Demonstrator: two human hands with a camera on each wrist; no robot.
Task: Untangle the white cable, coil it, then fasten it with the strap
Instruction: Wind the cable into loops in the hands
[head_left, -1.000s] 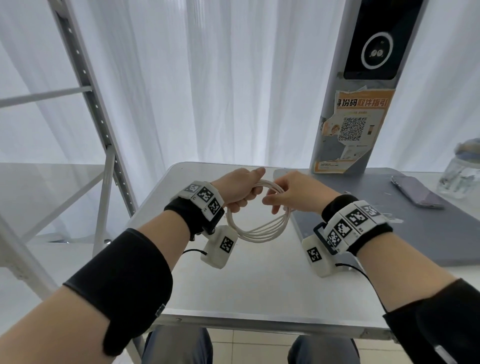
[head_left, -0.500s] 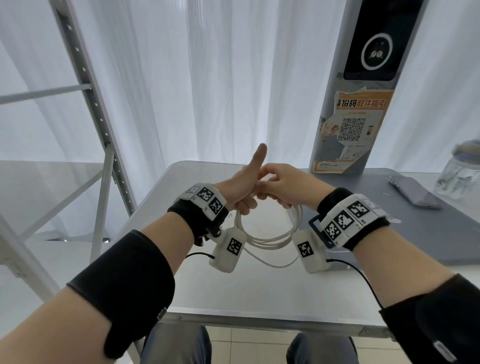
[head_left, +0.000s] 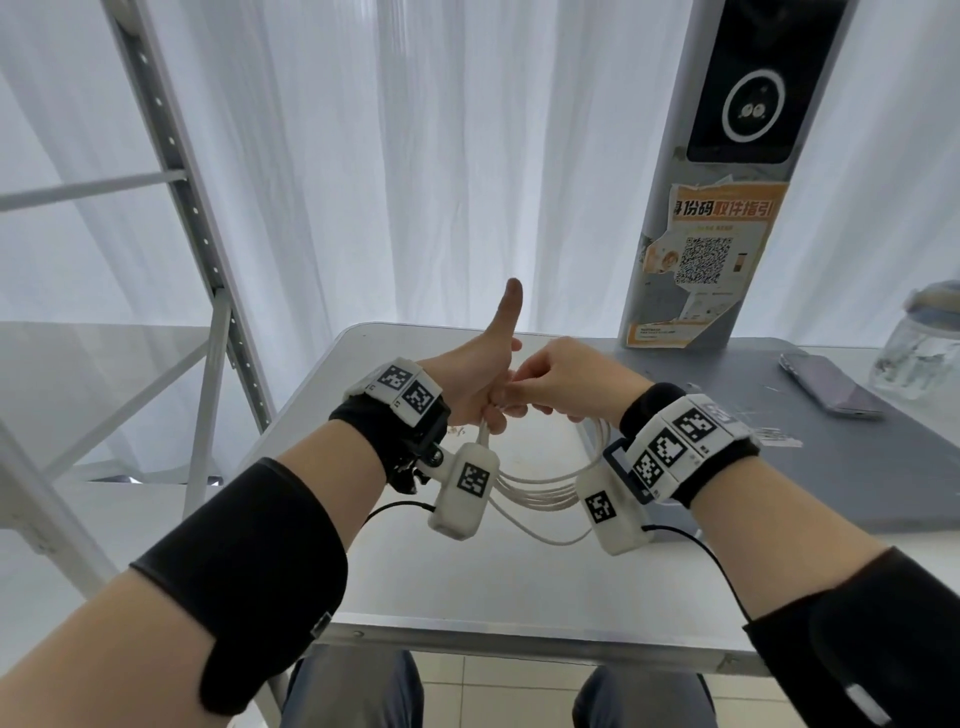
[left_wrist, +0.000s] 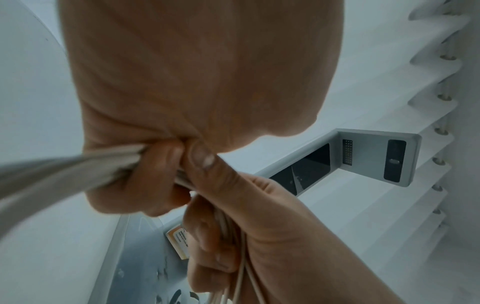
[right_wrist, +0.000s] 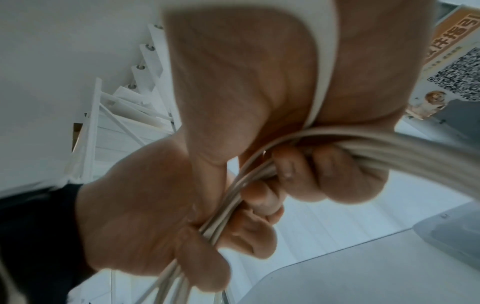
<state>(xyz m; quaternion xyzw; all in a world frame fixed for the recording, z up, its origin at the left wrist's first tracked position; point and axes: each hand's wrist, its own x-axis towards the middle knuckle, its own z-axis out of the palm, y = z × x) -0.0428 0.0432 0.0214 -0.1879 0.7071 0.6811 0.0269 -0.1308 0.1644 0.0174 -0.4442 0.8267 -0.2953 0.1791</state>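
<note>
the white cable is held above the table as a bundle of several loops, gathered at its top between the two hands, with the loops hanging down toward the near side and one looser strand sagging lowest. the left hand is closed around the bundle at its left end, with the fingers curled over the strands and the thumb stuck straight up. the right hand is closed on the same bundle just beside it, the two hands touching, with its fingers wrapped round the strands. the strap cannot be made out in any view. a phone is laid on a grey mat at the far right of the table, beside a glass jar. a grey post carrying an orange notice is stood at the far edge, in front of white curtains.
</note>
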